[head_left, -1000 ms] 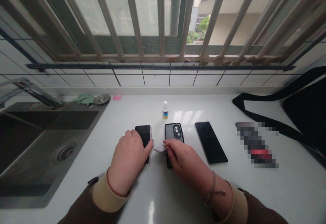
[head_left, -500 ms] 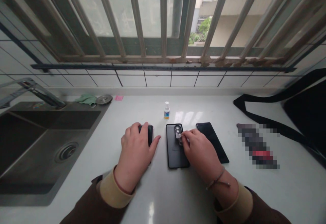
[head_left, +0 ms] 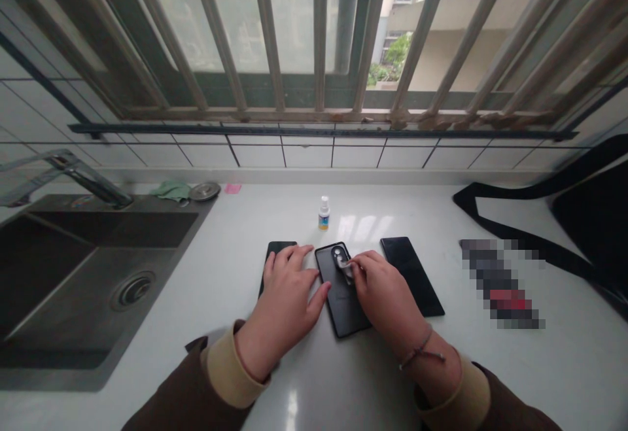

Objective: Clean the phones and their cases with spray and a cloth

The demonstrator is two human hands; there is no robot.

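A black phone case (head_left: 343, 307) with a raised rim and a camera cutout lies tilted on the counter. My right hand (head_left: 390, 290) pinches a small, crumpled, grey-white piece of cloth or film (head_left: 343, 263) against the camera cutout; its exact kind is unclear. With fingers spread, my left hand (head_left: 292, 287) reaches to the left rim of the case, its thumb at that edge. Partly under the left hand lies a dark, flat slab like a phone (head_left: 280, 246). Another black phone-like slab (head_left: 412, 274) rests just right of the case, partly behind my right hand.
A small white spray bottle (head_left: 324, 214) stands behind the case. At left are a sink (head_left: 196, 225), a faucet (head_left: 93, 182), a green cloth (head_left: 171, 189), a metal drain lid (head_left: 205, 191) and a pink slip (head_left: 233, 189). A black strap (head_left: 515, 191) and a blurred-out item (head_left: 500, 284) lie right.
My left hand has moved right, off the left slab, to the case's edge. The case has turned slightly, its lower end shifting right. My right hand stays at the camera cutout.
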